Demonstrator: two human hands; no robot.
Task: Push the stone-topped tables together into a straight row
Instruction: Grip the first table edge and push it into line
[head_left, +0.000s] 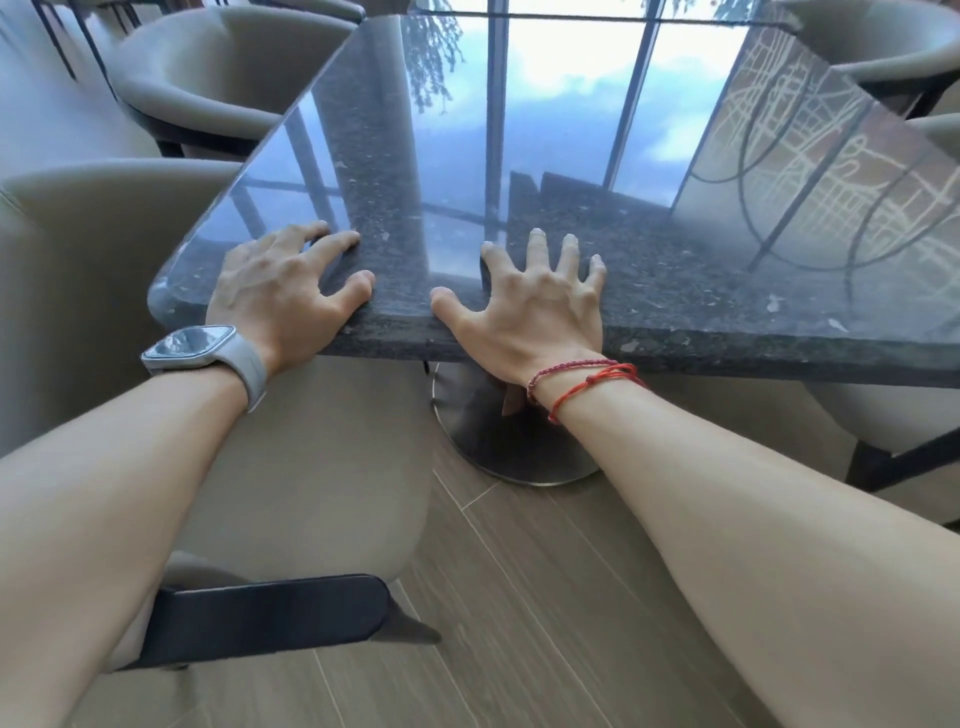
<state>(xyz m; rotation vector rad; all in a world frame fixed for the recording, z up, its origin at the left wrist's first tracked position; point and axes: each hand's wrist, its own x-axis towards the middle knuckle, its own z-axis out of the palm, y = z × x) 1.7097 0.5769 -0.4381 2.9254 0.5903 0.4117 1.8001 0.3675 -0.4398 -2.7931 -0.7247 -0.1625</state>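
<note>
A dark polished stone-topped table (649, 270) on a round metal pedestal base (498, 441) stands right in front of me, reflecting windows and sky. My left hand (280, 291), with a watch on its wrist, lies over the near edge by the left corner, fingers spread on the top. My right hand (530, 306), with red strings on its wrist, presses the same edge near the middle, fingers splayed flat and thumb along the rim. Neither thumb goes under the slab. A second stone top (571, 6) shows at the far edge, behind a thin seam.
Beige tub chairs surround the table: one at my near left (93, 249) with a dark leg frame (270, 613), one at the far left (218, 67), others at the right (883, 47). The floor is wood-look tile (519, 597).
</note>
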